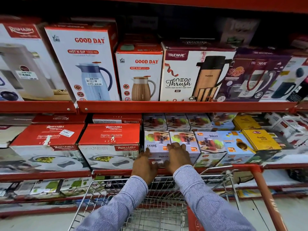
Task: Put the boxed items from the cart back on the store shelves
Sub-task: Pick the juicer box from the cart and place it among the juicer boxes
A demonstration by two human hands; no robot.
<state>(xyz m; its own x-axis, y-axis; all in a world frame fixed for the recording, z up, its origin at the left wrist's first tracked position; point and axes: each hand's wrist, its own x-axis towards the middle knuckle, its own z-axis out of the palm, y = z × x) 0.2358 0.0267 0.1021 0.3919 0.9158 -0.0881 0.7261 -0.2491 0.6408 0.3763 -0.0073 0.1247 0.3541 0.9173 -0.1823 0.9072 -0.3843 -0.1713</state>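
Note:
A white juicer box point(156, 147) with fruit pictures sits at the front of the middle red shelf point(116, 172), between the red Rishabh casserole box point(109, 145) and more juicer boxes point(210, 144). My left hand point(144, 165) rests on its left front corner, thumb up along the side. My right hand point(177, 155) lies flat over its right top edge and the neighbouring juicer box point(185, 139), fingers spread. Both hands press on the box rather than lifting it. The wire cart point(160, 205) stands right below my arms; its basket shows no boxes where visible.
The upper shelf holds Good Day flask boxes point(83, 64), a Trueware box point(195, 72) and others packed tight. Yellow boxes point(260, 139) fill the middle shelf's right. The cart's red handle point(265, 194) runs down the right. A lower shelf point(41, 187) holds small boxes.

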